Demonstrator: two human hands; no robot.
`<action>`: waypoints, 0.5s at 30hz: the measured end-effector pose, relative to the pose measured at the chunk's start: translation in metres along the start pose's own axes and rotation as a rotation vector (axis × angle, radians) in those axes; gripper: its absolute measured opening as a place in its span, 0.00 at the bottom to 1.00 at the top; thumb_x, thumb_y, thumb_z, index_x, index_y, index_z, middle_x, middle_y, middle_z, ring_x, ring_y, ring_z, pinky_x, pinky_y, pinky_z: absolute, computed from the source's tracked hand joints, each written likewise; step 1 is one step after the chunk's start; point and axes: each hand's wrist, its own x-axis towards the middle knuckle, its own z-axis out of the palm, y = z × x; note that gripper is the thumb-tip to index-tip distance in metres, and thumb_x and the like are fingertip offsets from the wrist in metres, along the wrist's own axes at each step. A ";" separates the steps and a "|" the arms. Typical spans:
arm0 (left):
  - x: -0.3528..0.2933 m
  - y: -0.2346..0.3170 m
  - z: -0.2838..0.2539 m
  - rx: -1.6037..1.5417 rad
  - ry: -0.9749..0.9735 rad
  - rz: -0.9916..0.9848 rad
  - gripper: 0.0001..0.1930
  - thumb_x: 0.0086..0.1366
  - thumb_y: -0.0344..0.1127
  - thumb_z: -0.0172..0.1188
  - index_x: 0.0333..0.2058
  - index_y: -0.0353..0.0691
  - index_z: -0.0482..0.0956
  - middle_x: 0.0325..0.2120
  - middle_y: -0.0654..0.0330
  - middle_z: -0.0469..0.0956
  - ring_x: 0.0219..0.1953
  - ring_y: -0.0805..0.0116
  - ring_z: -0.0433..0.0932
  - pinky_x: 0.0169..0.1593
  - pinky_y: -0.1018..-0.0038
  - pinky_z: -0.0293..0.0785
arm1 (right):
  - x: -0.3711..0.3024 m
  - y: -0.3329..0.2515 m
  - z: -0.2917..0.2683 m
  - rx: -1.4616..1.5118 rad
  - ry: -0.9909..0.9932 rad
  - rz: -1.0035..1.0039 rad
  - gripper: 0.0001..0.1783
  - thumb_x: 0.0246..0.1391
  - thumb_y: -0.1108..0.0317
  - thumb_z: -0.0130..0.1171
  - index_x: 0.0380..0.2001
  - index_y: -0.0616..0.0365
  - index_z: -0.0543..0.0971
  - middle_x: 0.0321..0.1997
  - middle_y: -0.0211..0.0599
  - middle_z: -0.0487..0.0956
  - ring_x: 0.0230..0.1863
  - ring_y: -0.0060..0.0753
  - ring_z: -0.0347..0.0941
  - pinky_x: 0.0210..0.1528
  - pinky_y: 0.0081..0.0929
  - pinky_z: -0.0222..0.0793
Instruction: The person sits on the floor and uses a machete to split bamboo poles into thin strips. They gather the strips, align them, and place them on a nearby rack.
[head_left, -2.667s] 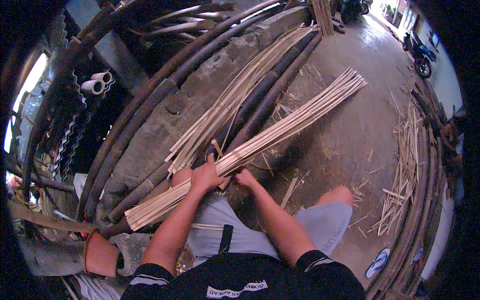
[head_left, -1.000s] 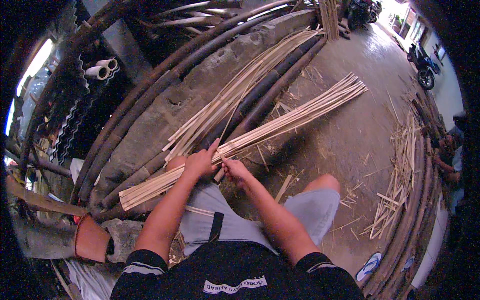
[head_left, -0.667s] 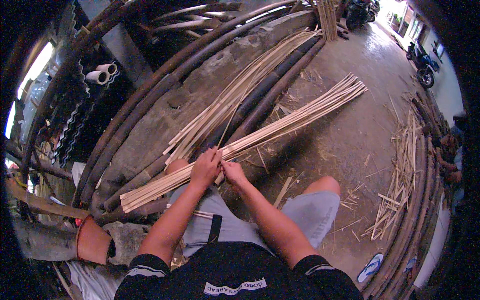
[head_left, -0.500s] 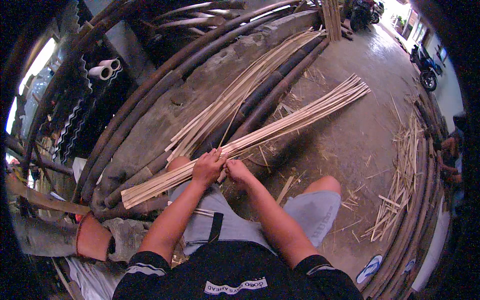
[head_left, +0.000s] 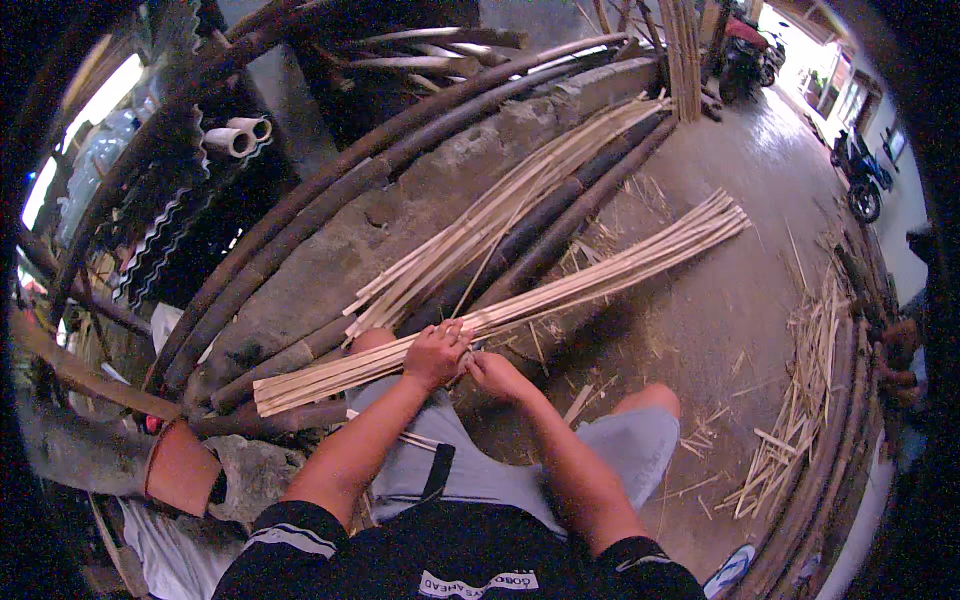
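Observation:
A long bundle of pale split bamboo strips (head_left: 600,277) lies slantwise across my left thigh, its far end reaching up to the right. My left hand (head_left: 437,354) is wrapped over the bundle near its middle and presses the strips together. Close against its fingertips, my right hand (head_left: 497,376) is closed in a pinch at the bundle's lower edge. Whatever those fingers hold is too small and hidden to make out. A few thin strips lie on my lap beneath my left forearm.
Behind the bundle, more loose bamboo strips (head_left: 520,190) rest along dark bamboo poles (head_left: 570,220). Scraps and shavings (head_left: 800,390) are heaped on the floor at right, beside long poles. An orange-brown pot-like piece (head_left: 182,468) is at lower left. Motorbikes (head_left: 862,180) stand farther back.
The view has shifted, so the surroundings sit a little lower in the picture. Both hands stay together at the bundle's middle, with only a slight shift of the fingers.

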 end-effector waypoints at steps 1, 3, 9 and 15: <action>0.001 0.001 0.000 0.009 0.014 -0.002 0.20 0.60 0.44 0.56 0.50 0.48 0.78 0.54 0.54 0.75 0.55 0.59 0.74 0.52 0.62 0.72 | -0.001 0.000 -0.001 -0.036 0.085 0.012 0.14 0.61 0.61 0.50 0.35 0.62 0.76 0.36 0.57 0.79 0.40 0.62 0.75 0.44 0.50 0.69; 0.001 0.002 -0.002 0.026 0.026 -0.008 0.20 0.59 0.45 0.57 0.50 0.48 0.78 0.54 0.54 0.76 0.54 0.60 0.74 0.52 0.62 0.72 | -0.004 0.001 -0.004 -0.127 0.175 0.051 0.12 0.62 0.61 0.50 0.37 0.60 0.73 0.34 0.59 0.78 0.38 0.66 0.73 0.40 0.54 0.68; 0.003 0.007 -0.005 -0.043 0.073 -0.033 0.18 0.62 0.41 0.54 0.49 0.48 0.79 0.52 0.54 0.77 0.55 0.59 0.75 0.53 0.62 0.72 | 0.001 0.026 -0.012 -0.333 0.544 0.016 0.16 0.63 0.57 0.49 0.48 0.53 0.71 0.34 0.53 0.80 0.37 0.62 0.77 0.37 0.53 0.72; 0.002 0.009 -0.004 -0.071 0.026 -0.070 0.17 0.63 0.38 0.49 0.49 0.51 0.79 0.53 0.58 0.77 0.55 0.62 0.75 0.54 0.64 0.71 | 0.007 0.048 0.000 -0.447 0.243 0.276 0.17 0.63 0.55 0.52 0.32 0.57 0.78 0.31 0.53 0.80 0.35 0.60 0.75 0.41 0.49 0.71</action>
